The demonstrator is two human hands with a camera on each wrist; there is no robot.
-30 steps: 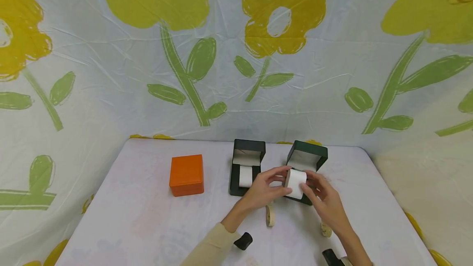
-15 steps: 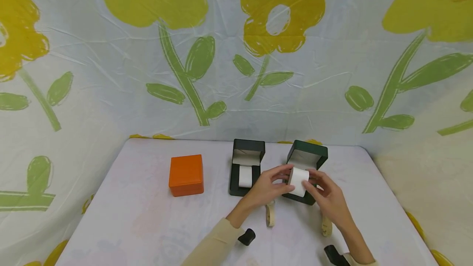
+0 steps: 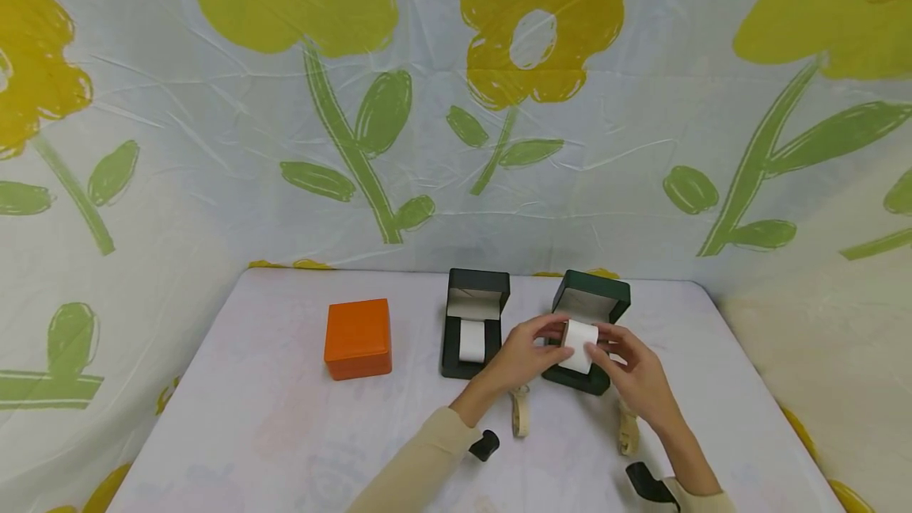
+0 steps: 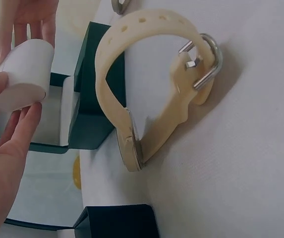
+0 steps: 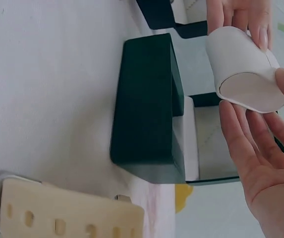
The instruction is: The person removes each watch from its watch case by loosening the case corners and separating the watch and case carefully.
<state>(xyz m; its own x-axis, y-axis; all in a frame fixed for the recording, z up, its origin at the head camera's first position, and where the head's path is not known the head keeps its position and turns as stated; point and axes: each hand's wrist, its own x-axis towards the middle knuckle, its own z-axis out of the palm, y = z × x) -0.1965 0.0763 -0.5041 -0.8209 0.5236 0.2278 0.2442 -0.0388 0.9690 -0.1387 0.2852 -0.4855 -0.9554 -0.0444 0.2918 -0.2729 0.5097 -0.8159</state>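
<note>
Both hands pinch a white watch pillow [image 3: 580, 337] just above an open dark green watch box [image 3: 597, 288]. My left hand [image 3: 526, 355] grips one end with fingers and thumb. At the other end, my right hand [image 3: 639, 377] holds it the same way. The wrist views show the rounded pillow [image 5: 246, 69] with its flat end turned toward the camera. Two watches with cream straps lie nearer to me: one watch [image 3: 521, 416] below the left hand, the other watch [image 3: 628, 434] beneath the right wrist. The left wrist view shows a looped strap [image 4: 146, 25] with a metal buckle.
Left of the green box stands a black watch box [image 3: 480, 282], its lid up and a white pillow [image 3: 472, 341] inside. Farther left sits a closed orange box [image 3: 359, 339]. The white cloth-covered table [image 3: 256, 410] meets a flower-printed curtain [image 3: 570, 220] at the back.
The pillow has shifted slightly to the right and up in the head view, and the left hand has gone rightward with it. Both hands keep hold of it.
</note>
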